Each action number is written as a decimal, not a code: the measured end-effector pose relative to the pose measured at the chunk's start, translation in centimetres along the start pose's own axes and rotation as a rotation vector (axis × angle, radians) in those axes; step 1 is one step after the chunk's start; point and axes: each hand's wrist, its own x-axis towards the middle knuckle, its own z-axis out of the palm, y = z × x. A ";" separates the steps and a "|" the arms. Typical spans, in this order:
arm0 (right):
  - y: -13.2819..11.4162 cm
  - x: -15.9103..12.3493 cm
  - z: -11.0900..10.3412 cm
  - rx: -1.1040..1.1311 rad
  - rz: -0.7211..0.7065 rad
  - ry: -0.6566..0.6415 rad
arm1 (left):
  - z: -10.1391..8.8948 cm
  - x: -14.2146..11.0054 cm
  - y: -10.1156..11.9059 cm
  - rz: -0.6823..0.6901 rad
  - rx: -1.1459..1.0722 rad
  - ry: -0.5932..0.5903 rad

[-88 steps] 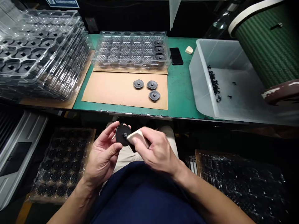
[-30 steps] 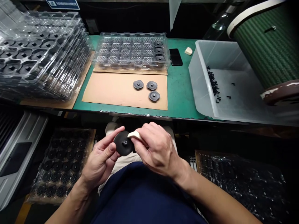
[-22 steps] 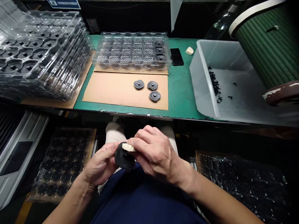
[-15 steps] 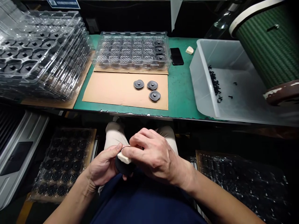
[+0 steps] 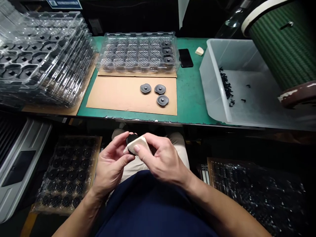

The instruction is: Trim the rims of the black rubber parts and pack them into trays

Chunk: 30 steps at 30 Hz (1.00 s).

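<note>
Above my lap, my left hand [image 5: 112, 161] grips a round black part [image 5: 130, 139] by its edge, between thumb and fingers. My right hand [image 5: 164, 158] pinches a cream-coloured sponge-like block [image 5: 139, 144], which lies against the black part and covers much of it. On the cardboard sheet [image 5: 118, 95] ahead of my hands rest three dark round discs [image 5: 162, 100], each with a small knob in its middle. Behind them stands a clear plastic tray [image 5: 137, 52] with several similar discs in its right-hand column.
Tall stacked clear trays [image 5: 49, 59] of dark parts stand at left. A phone [image 5: 186, 58], another cream block [image 5: 199, 51] and a translucent bin [image 5: 214, 82] with small black pieces lie to the right. Filled trays [image 5: 66, 171] sit low on both sides. A green cylinder [image 5: 276, 46] overhangs the bin.
Both hands have risen slightly. The black part has been turned up on its edge, and the right hand has shifted so the cream block shows more fully against it.
</note>
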 end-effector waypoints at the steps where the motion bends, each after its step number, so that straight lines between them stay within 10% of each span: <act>1: -0.2 0.0 -0.1 -0.043 -0.038 0.008 | 0.2 -0.1 0.4 0.020 -0.002 0.019; 11: 1.2 0.2 -1.1 -0.643 -0.352 0.097 | -1.5 -0.4 1.6 -0.201 -0.042 -0.092; 22: 1.6 0.2 -1.8 -0.536 -0.625 -0.085 | -3.9 -0.4 0.3 -0.501 -0.145 -0.311; 30: 5.2 -0.8 -2.6 0.020 -0.116 0.272 | -0.5 0.3 -0.1 -0.553 -0.069 -0.216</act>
